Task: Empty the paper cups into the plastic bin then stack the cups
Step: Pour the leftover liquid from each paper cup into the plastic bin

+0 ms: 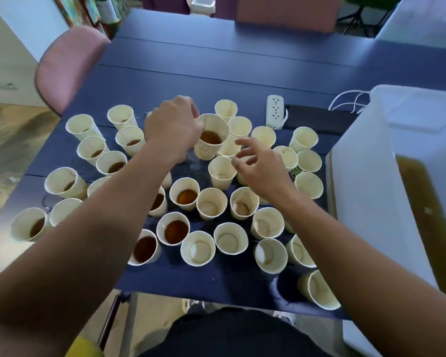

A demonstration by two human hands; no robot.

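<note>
**Left hand lifts a filled cup, right hand hovers over the cups**

Left hand (174, 127) grips a paper cup (211, 136) by its rim and side, holding it raised and slightly tilted above the others; brown liquid shows inside. Right hand (258, 167) is just beside it, over the middle of the cluster, fingers loosely curled and apart, holding nothing; whether a fingertip touches the cup below, cannot tell.

Many paper cups stand on the dark blue tabletop (216, 73). Those on the left and near-centre hold brown liquid, e.g. one filled cup (173, 231) near the front. Those on the right look emptied, e.g. one empty cup (231, 238). No stack visible.

Plastic bin (371, 176), translucent white, sits at the right edge of the tabletop, brown liquid pooled inside it.

White power strip (275, 112) lies behind the cups. Pink chair (67, 65) at the far left.
</note>
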